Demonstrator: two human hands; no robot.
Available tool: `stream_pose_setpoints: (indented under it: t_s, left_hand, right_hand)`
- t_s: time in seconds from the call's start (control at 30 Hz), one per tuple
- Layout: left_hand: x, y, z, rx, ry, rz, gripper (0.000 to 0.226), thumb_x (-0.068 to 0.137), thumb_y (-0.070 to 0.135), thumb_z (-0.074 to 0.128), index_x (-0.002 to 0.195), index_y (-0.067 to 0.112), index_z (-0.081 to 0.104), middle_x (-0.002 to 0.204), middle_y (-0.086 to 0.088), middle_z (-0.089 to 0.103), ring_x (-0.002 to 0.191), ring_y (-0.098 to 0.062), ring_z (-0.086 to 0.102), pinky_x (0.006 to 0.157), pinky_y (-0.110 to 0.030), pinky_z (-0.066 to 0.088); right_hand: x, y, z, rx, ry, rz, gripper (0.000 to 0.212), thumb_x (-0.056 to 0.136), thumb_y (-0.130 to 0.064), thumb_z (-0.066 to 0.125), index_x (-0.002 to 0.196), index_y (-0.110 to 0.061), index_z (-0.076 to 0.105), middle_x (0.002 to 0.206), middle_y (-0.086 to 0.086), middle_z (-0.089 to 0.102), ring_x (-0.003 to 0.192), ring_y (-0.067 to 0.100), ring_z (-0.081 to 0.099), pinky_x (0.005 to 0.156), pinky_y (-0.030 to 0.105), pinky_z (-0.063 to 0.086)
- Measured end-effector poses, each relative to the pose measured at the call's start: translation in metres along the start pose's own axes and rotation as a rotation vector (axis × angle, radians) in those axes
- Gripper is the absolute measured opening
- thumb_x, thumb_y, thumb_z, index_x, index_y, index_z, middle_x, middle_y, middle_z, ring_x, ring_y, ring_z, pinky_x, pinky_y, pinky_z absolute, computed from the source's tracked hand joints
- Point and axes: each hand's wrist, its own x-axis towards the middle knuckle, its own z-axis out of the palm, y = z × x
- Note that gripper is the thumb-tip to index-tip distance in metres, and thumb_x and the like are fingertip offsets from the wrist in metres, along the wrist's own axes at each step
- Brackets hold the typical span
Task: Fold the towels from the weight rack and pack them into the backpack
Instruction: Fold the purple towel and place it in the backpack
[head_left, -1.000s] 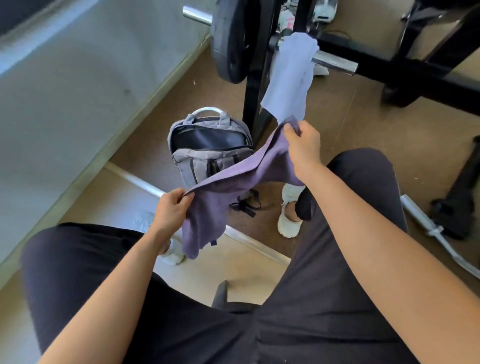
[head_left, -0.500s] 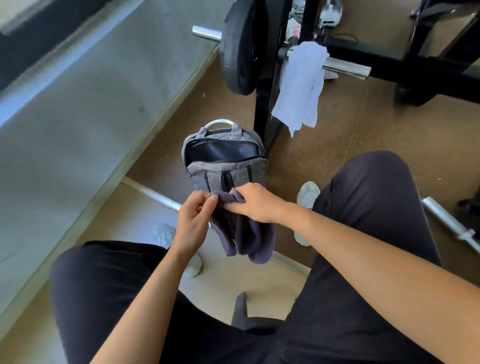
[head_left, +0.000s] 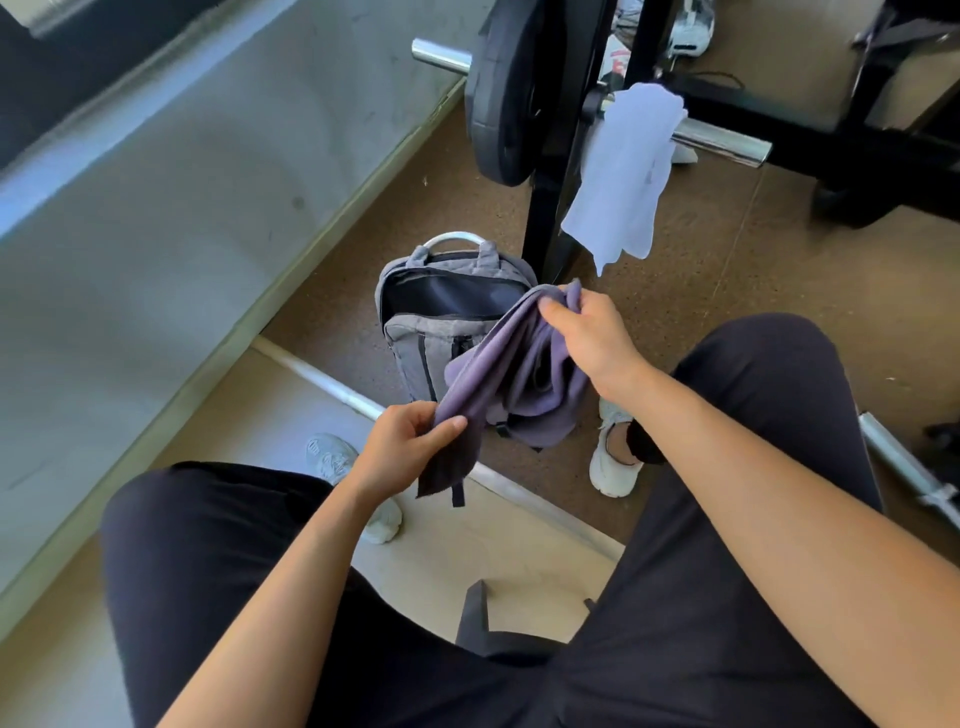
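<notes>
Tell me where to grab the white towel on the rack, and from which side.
Grip the white towel at its bunched top, where it drapes over the chrome bar, coming from above on your side. The rest hangs loose, so lifting there should clear the bar; pulling the tail would probably drag it.

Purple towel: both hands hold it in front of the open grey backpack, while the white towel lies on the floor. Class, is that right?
One error: in the head view the white towel hangs over the steel bar, not on the floor. The rest stands.
</notes>
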Motion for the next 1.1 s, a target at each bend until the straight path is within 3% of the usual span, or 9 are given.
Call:
stream_pose_setpoints:
  t_s: [0.13, 0.23, 0.37, 0.47, 0.67, 0.8, 0.93, 1.03, 1.1]
  left_hand:
    - [-0.001, 0.008, -0.006, -0.074, 0.174, -0.037, 0.045, 0.098, 0.034, 0.067, 0.066, 0.013, 0.046, 0.063, 0.007, 0.035, 0.059, -0.008, 0.032, 0.056, -0.031, 0.026]
    - [-0.009, 0.02, -0.01, -0.294, 0.268, -0.119, 0.051, 0.097, 0.042, 0.067, 0.069, 0.006, 0.045, 0.067, -0.001, 0.036, 0.064, -0.013, 0.035, 0.058, -0.031, 0.028]
    - [-0.016, 0.031, -0.019, -0.649, 0.188, -0.198, 0.047, 0.101, 0.046, 0.06, 0.099, -0.001, 0.068, 0.091, -0.016, 0.067, 0.085, -0.023, 0.06, 0.078, -0.039, 0.045]
    - [-0.018, 0.035, -0.016, -0.73, 0.134, -0.21, 0.036, 0.103, 0.041, 0.058, 0.101, 0.006, 0.07, 0.094, -0.016, 0.064, 0.089, -0.026, 0.056, 0.08, -0.04, 0.044]
    - [-0.015, 0.036, -0.003, -0.895, 0.032, -0.242, 0.045, 0.095, 0.035, 0.065, 0.112, -0.005, 0.057, 0.107, -0.02, 0.059, 0.102, -0.031, 0.054, 0.094, -0.045, 0.044]
    - [-0.012, 0.036, 0.002, -0.941, 0.025, -0.313, 0.017, 0.102, 0.022, 0.061, 0.111, 0.007, 0.061, 0.104, -0.016, 0.063, 0.103, -0.027, 0.057, 0.091, -0.034, 0.049]
    - [-0.01, 0.035, 0.004, -1.009, 0.029, -0.405, 0.017, 0.106, 0.014, 0.053, 0.113, 0.006, 0.066, 0.104, -0.015, 0.072, 0.09, -0.021, 0.07, 0.08, -0.031, 0.058]
    - [-0.008, 0.035, 0.003, -1.084, 0.043, -0.491, 0.018, 0.106, 0.011, 0.051, 0.11, 0.01, 0.068, 0.084, -0.007, 0.074, 0.066, -0.012, 0.07, 0.056, -0.023, 0.057]
    - [-0.007, 0.036, 0.002, -1.107, 0.056, -0.528, 0.017, 0.107, 0.01, 0.05, 0.112, 0.007, 0.066, 0.082, -0.007, 0.071, 0.066, -0.013, 0.065, 0.053, -0.023, 0.057]
  right_hand:
    - [0.004, 0.001, -0.013, -0.067, -0.018, 0.05, 0.026, 0.101, -0.023, 0.058, 0.083, -0.006, 0.062, 0.08, 0.009, 0.062, 0.08, 0.018, 0.059, 0.073, 0.033, 0.044]
    - [0.003, 0.008, -0.014, -0.219, -0.094, 0.09, 0.025, 0.1, -0.027, 0.06, 0.081, -0.009, 0.062, 0.078, 0.005, 0.061, 0.078, 0.018, 0.058, 0.067, 0.03, 0.044]
    - [-0.001, 0.017, -0.011, -0.415, -0.19, 0.048, 0.029, 0.092, -0.031, 0.068, 0.087, -0.005, 0.055, 0.081, 0.007, 0.057, 0.078, 0.023, 0.056, 0.072, 0.035, 0.043]
    - [-0.006, 0.013, -0.006, -0.396, -0.195, 0.07, 0.02, 0.085, -0.025, 0.073, 0.095, -0.013, 0.06, 0.086, -0.003, 0.062, 0.078, 0.014, 0.057, 0.069, 0.029, 0.045]
    - [-0.025, 0.009, 0.012, -0.187, -0.243, -0.042, 0.021, 0.09, -0.014, 0.073, 0.073, -0.013, 0.061, 0.06, -0.008, 0.052, 0.06, 0.006, 0.046, 0.061, 0.02, 0.041]
    - [-0.04, 0.002, 0.025, -0.152, -0.232, -0.211, 0.013, 0.095, -0.018, 0.068, 0.088, -0.007, 0.064, 0.079, 0.014, 0.065, 0.072, 0.011, 0.055, 0.068, 0.033, 0.05]
    - [-0.058, -0.006, 0.036, -0.158, -0.242, -0.351, 0.009, 0.097, -0.013, 0.064, 0.091, -0.018, 0.063, 0.076, -0.01, 0.063, 0.071, 0.0, 0.056, 0.068, 0.013, 0.044]
    - [-0.064, -0.002, 0.043, -0.224, -0.358, -0.388, 0.006, 0.096, -0.011, 0.066, 0.094, -0.017, 0.066, 0.077, -0.014, 0.062, 0.071, 0.0, 0.058, 0.069, 0.011, 0.043]
    - [-0.066, 0.003, 0.047, -0.303, -0.426, -0.439, 0.006, 0.094, -0.01, 0.068, 0.099, -0.011, 0.068, 0.083, -0.016, 0.061, 0.076, -0.002, 0.058, 0.072, 0.01, 0.043]
